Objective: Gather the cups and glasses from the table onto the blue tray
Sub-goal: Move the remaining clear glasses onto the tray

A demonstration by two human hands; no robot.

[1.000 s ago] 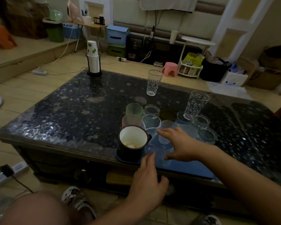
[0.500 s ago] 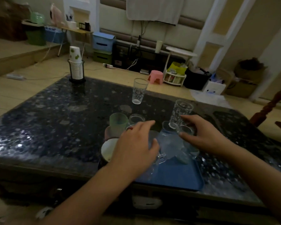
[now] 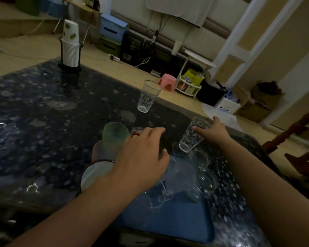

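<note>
**Right hand takes the dotted tumbler at the tray's far end**

To do this step well, the fingers should wrap the dotted tumbler [image 3: 192, 136] low and firm, lift it straight clear of the small glasses beside its base, and set it upright on a bare patch of the blue tray [image 3: 169, 218], which lies at the lower centre of the frame on the dark speckled table [image 3: 43, 122].

The right hand [image 3: 215, 131], right of centre, grasps that tumbler: thumb on its near side, fingers curled behind the rim. The glass leans left, its base just above the tray's far edge; whether it touches anything I cannot tell.

The left hand [image 3: 143, 157], at centre, is released, fingers loosely spread over the crowded cups: a green cup [image 3: 115, 134] and a white-lined mug [image 3: 95, 173] sit just left of it. It seems to grip nothing.

A second dotted tumbler [image 3: 148, 98] stands alone upper centre, well apart from the tray.
</note>
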